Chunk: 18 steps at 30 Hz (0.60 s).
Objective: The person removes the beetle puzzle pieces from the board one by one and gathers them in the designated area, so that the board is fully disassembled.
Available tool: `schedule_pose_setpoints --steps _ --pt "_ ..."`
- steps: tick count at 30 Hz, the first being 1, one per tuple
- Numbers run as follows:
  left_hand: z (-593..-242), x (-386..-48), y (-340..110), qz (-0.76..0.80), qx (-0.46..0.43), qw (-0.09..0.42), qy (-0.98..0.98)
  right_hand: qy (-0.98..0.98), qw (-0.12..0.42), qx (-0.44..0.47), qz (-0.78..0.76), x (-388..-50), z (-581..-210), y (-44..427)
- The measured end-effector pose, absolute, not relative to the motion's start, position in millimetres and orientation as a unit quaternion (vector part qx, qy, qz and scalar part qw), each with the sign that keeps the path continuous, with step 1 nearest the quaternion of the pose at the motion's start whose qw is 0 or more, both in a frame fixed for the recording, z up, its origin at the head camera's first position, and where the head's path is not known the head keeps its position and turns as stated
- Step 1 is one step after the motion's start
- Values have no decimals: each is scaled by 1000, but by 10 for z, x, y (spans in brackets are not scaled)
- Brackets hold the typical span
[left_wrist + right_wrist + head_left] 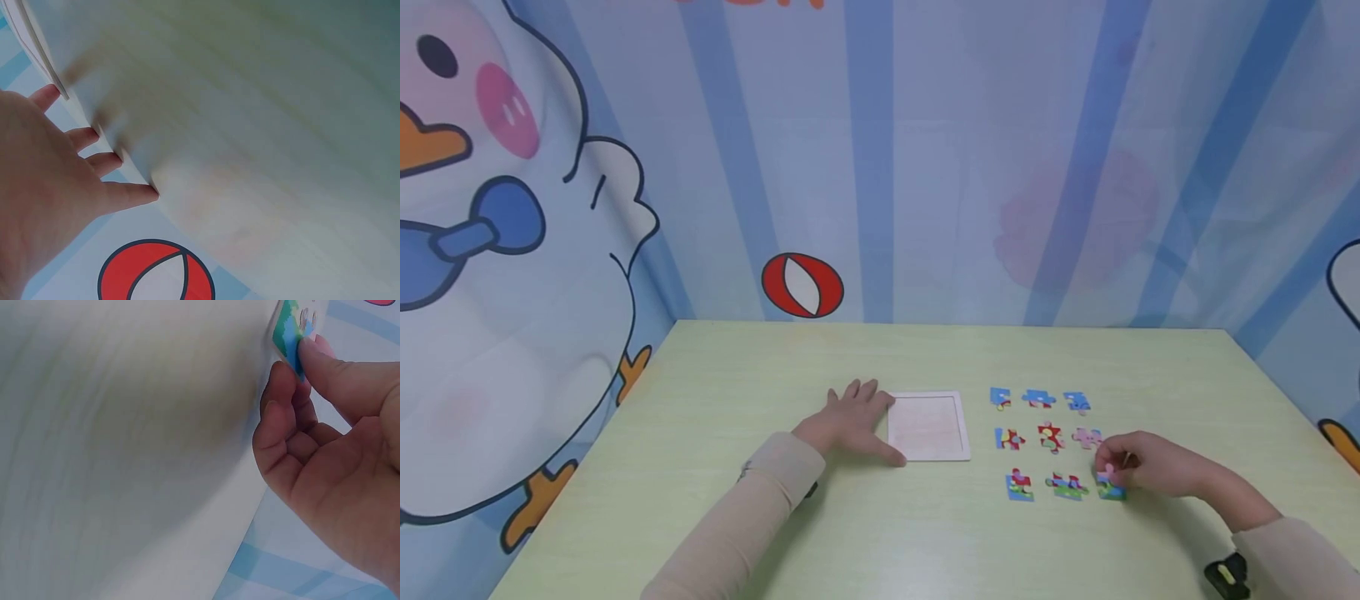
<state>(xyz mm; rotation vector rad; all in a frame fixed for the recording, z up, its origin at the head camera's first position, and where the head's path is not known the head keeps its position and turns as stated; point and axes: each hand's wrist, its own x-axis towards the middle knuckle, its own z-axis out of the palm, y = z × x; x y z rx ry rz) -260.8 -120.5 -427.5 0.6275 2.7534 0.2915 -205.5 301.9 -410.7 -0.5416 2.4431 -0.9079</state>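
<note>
My left hand point(853, 423) lies with spread fingers at the left edge of a square puzzle tray point(966, 427) with a white rim and a pale pink bed. In the left wrist view the thumb touches the tray's corner point(44, 53), and the other fingertips reach the tabletop. My right hand point(1157, 467) pinches a green and blue jigsaw piece point(1111, 490) between thumb and fingers at the near right of the laid-out pieces. That piece looks tilted up in the right wrist view, where the thumb point(331, 372) covers part of its face.
Several other jigsaw pieces point(1051, 437) lie apart in three rows right of the tray. A pink piece point(1086, 437) is just beyond the right hand. The pale wooden table point(737, 358) ends against a blue striped cloth backdrop point(940, 208) with cartoon prints.
</note>
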Motion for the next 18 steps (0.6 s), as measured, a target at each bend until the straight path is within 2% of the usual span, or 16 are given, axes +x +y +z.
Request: schedule_pose_setpoints --steps 18 --pt "-4266 -2608 -1229 106 217 153 958 909 222 -196 -295 -2058 -4139 2995"
